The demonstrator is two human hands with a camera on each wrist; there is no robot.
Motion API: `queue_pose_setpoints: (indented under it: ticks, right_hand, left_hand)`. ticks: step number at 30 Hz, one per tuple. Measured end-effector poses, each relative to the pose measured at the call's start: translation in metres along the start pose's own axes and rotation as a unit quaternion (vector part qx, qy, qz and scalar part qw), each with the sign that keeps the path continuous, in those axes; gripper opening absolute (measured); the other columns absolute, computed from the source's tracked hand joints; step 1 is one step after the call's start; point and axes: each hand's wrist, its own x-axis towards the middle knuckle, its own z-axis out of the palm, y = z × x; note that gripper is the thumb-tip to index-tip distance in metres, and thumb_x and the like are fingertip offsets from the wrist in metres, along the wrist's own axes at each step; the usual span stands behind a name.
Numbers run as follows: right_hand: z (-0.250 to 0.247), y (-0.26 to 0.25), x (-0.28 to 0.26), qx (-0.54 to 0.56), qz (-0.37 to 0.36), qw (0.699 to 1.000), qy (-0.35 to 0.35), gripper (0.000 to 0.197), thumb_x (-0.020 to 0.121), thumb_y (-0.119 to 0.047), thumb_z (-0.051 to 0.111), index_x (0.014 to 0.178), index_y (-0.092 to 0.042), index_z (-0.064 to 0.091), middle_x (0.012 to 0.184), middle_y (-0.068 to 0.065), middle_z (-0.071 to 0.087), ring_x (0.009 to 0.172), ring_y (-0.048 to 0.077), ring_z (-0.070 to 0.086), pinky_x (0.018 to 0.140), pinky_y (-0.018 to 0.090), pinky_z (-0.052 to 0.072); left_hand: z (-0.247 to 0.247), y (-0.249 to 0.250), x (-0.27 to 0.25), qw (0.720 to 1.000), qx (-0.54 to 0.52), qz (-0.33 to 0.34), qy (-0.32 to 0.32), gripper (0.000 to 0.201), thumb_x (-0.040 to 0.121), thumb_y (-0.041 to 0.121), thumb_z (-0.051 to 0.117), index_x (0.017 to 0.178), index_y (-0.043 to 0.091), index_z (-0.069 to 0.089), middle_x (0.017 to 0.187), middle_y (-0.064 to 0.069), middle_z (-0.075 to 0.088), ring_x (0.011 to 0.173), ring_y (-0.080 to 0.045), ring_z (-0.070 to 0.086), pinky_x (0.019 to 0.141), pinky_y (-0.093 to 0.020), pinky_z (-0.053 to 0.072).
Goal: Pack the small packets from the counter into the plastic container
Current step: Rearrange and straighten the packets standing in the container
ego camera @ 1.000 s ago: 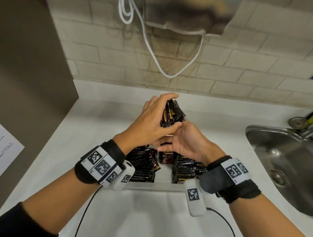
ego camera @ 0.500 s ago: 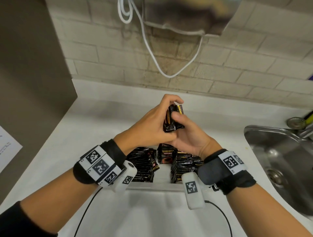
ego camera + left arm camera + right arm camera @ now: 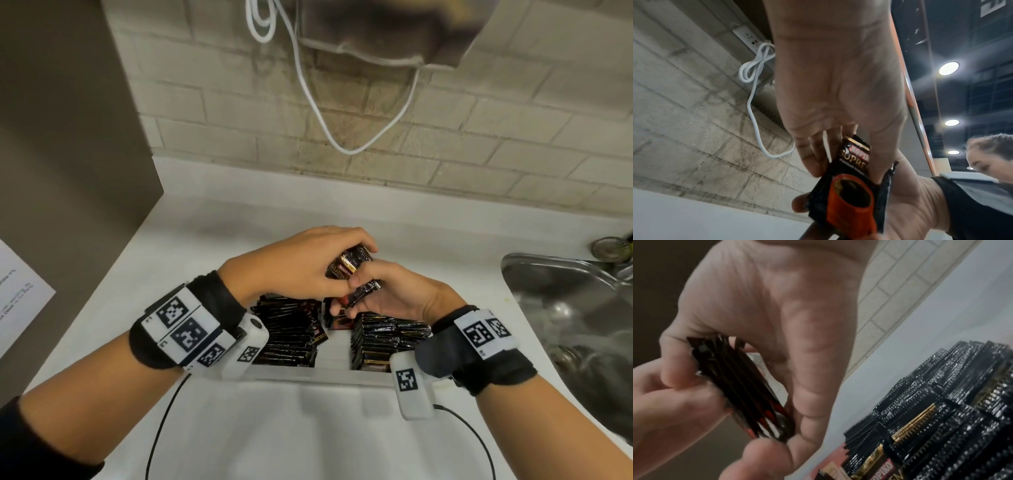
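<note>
Nearest the viewer, the plastic container [image 3: 318, 378] sits on the white counter [image 3: 205, 246], its near rim showing pale between the two wrists. Inside, black packets stand on edge in rows: one packed row [image 3: 291, 329] at left, another [image 3: 387, 339] at right, with a bare gap of container floor between them. The right wrist view shows the serrated edges of that right row [image 3: 941, 410] close below the hand.

Just above the container's far end, both hands meet on a small bundle of packets [image 3: 351, 265]. The left hand [image 3: 294, 263] comes over the top, fingers curled round the bundle, thumb pressed on its printed face [image 3: 849, 178]. The right hand [image 3: 394, 294] grasps it from below, fingers and thumb pinching the stacked edges [image 3: 742, 386]. The bundle is held clear of the rows, tilted.

To the right, a steel sink [image 3: 575, 308] is set into the counter. Beyond, a brick wall [image 3: 445, 137] with a white cable [image 3: 308, 89] looping down it.
</note>
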Motion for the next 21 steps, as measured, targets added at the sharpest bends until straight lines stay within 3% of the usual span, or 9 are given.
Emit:
queue_pose_setpoints:
  ticks: [3,5,8,10,14,16,18,21]
  right_hand:
    - [0.000,0.004,0.001,-0.030,0.005,0.999,0.010,0.045,0.077,-0.011,0.056,0.121,-0.003,0.053,0.106,0.017,0.065,0.101,0.043,0.064,0.084,0.043,0.052]
    - [-0.003,0.006,0.000,-0.049,0.000,0.999,0.020,0.047,0.078,-0.012,0.060,0.124,-0.015,0.054,0.110,0.013,0.067,0.108,0.037,0.065,0.095,0.049,0.052]
    - [-0.006,0.006,-0.006,-0.126,-0.001,0.992,0.027,0.044,0.083,-0.018,0.063,0.126,-0.012,0.055,0.116,0.014,0.069,0.113,0.028,0.066,0.096,0.043,0.053]
    - [-0.009,0.009,-0.009,-0.186,0.002,0.981,0.054,0.038,0.087,-0.023,0.067,0.122,-0.013,0.060,0.115,0.009,0.071,0.110,0.022,0.067,0.094,0.038,0.053]
    - [-0.020,0.016,-0.014,-0.275,-0.021,0.949,0.152,0.029,0.086,-0.025,0.073,0.114,-0.021,0.065,0.114,0.006,0.070,0.109,0.021,0.065,0.104,0.046,0.047]
    - [-0.024,0.022,-0.016,-0.299,-0.049,0.930,0.206,0.026,0.086,-0.021,0.073,0.110,-0.027,0.066,0.115,-0.002,0.068,0.112,0.012,0.062,0.105,0.039,0.045]
    - [-0.027,0.029,-0.020,-0.316,-0.077,0.912,0.250,0.030,0.086,-0.016,0.070,0.109,-0.032,0.064,0.120,-0.008,0.061,0.117,0.011,0.057,0.101,0.030,0.046]
    - [-0.028,0.041,-0.024,-0.383,-0.115,0.875,0.273,0.040,0.085,-0.013,0.067,0.120,-0.032,0.060,0.127,-0.007,0.051,0.118,0.018,0.054,0.102,0.032,0.043]
  left_hand:
    - [0.006,-0.002,0.002,1.000,0.004,-0.022,-0.014,0.034,0.087,0.023,0.071,0.117,0.019,0.055,0.105,0.004,0.064,0.095,-0.013,0.058,0.083,-0.037,0.048]
    - [0.014,-0.004,0.001,0.999,-0.005,-0.042,-0.006,0.030,0.085,0.023,0.072,0.109,0.019,0.054,0.096,0.005,0.063,0.086,-0.012,0.058,0.076,-0.035,0.049]
    - [0.028,-0.006,-0.003,0.995,-0.047,-0.083,0.020,0.027,0.084,0.021,0.074,0.103,0.019,0.054,0.090,0.006,0.064,0.079,-0.010,0.059,0.069,-0.031,0.049]
    - [0.036,-0.008,-0.004,0.990,-0.068,-0.115,0.040,0.027,0.084,0.021,0.075,0.102,0.017,0.056,0.091,0.005,0.065,0.081,-0.013,0.061,0.070,-0.031,0.049]
    - [0.057,-0.012,-0.004,0.970,-0.101,-0.210,0.073,0.027,0.082,0.017,0.077,0.099,0.020,0.056,0.092,0.002,0.067,0.081,-0.017,0.063,0.066,-0.027,0.048]
    - [0.070,-0.013,-0.003,0.961,-0.092,-0.249,0.075,0.029,0.082,0.016,0.076,0.099,0.023,0.054,0.092,0.002,0.067,0.079,-0.018,0.065,0.062,-0.024,0.048]
    - [0.081,-0.013,0.000,0.955,-0.085,-0.275,0.077,0.032,0.082,0.014,0.076,0.099,0.023,0.051,0.094,-0.002,0.066,0.079,-0.023,0.066,0.067,-0.033,0.051]
    - [0.094,-0.012,0.008,0.952,-0.065,-0.289,0.073,0.033,0.081,0.013,0.077,0.098,0.020,0.050,0.098,-0.003,0.064,0.086,-0.024,0.062,0.073,-0.037,0.050]
